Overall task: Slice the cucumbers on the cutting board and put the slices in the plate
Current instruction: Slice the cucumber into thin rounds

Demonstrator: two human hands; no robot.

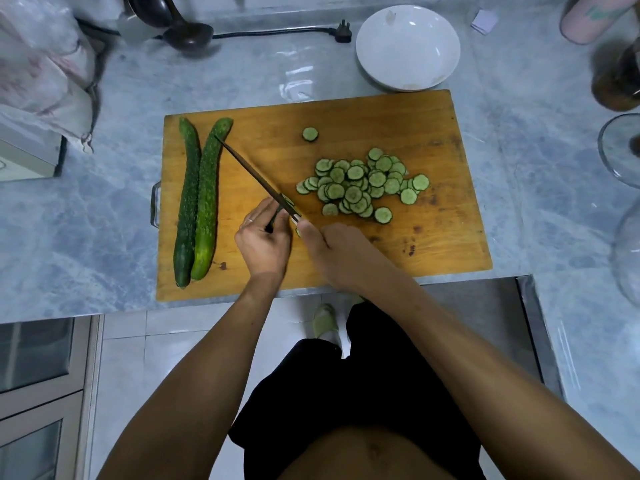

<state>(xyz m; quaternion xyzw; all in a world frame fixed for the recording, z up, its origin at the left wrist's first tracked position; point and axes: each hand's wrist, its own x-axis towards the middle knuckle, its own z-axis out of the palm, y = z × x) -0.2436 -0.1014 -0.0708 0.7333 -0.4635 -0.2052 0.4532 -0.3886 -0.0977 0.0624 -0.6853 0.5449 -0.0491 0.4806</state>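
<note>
Two whole cucumbers (196, 199) lie side by side along the left of the wooden cutting board (381, 126). A heap of round slices (360, 183) covers the board's middle, and one stray slice (310, 134) lies farther back. My left hand (263, 237) holds a short cucumber stub (277, 214) against the board. My right hand (329, 251) grips the knife (252, 171), whose blade runs back-left over the stub, tip near the cucumbers. The white plate (408, 46) behind the board holds no slices.
A black power plug and cable (341, 33) and a dark ladle (187, 32) lie at the back of the marble counter. A bagged bundle (38, 64) is at far left. Glassware (623, 150) and a dark bottle (616, 81) stand at right. The counter edge runs just below the board.
</note>
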